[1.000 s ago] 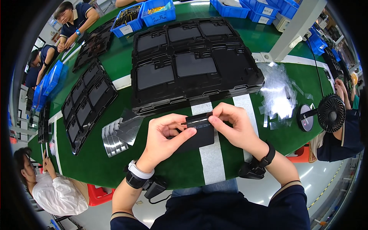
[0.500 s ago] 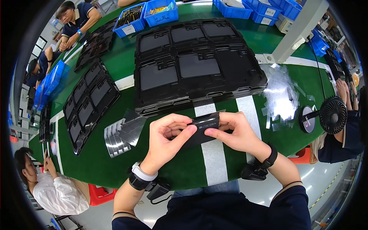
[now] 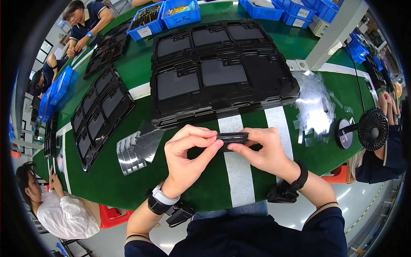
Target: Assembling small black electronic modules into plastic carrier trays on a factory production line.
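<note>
Between my two hands is a thin black rectangular panel (image 3: pixel 232 138), tilted so that mostly its narrow edge shows; its exact kind I cannot make out. My left hand (image 3: pixel 190 150) pinches its left end with thumb and fingers. At the other end, my right hand (image 3: pixel 263 147) grips it the same way. Just beyond my hands lies a stack of black plastic trays (image 3: pixel 269 81); several recesses of the top one hold dark flat panels (image 3: pixel 177 83), and its near right recess holds none.
Printed film strips (image 3: pixel 139 147) lie left of my hands, beside a tilted black tray (image 3: pixel 102 115). To the right are a heap of clear film (image 3: pixel 314 107), a small black fan (image 3: pixel 372 128) and a metal post (image 3: pixel 334 36). Blue bins (image 3: pixel 182 19) stand at the back; other people sit around.
The panel has been tipped from showing its broad face to nearly edge-on. Both hands keep hold of it and have barely shifted.
</note>
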Tool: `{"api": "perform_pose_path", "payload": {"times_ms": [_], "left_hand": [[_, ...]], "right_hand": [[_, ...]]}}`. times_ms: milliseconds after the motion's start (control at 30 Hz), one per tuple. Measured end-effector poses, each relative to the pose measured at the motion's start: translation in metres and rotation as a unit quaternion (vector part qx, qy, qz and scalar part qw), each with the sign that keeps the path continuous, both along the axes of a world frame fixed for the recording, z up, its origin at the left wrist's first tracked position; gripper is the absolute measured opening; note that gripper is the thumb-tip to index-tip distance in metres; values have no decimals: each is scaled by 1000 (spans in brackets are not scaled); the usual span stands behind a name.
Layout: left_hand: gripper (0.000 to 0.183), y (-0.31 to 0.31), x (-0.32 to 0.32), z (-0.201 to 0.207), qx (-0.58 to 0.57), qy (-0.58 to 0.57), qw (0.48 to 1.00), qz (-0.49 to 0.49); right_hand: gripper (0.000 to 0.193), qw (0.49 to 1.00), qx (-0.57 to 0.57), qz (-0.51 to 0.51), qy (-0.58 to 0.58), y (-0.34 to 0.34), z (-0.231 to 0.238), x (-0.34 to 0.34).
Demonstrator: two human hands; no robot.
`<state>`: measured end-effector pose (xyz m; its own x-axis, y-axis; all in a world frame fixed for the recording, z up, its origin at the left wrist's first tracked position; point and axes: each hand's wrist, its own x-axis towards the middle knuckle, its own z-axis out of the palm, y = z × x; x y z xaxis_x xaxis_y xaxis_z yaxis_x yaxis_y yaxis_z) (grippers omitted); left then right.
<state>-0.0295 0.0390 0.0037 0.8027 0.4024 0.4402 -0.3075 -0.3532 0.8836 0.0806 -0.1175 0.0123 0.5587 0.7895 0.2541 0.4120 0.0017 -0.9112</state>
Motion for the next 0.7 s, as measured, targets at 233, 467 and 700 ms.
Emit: {"api": "perform_pose_path", "payload": {"times_ms": [233, 467, 700], "left_hand": [[18, 7, 0, 11, -139, 63, 983, -103], [9, 11, -2, 7, -89, 99, 986, -103], [11, -1, 5, 14, -150, 103, 981, -66]], "right_hand": [[15, 997, 6, 26, 69, -1, -4, 8], [16, 990, -17, 85, 110, -1, -7, 8], [17, 979, 28, 46, 196, 1, -10, 4]]}}
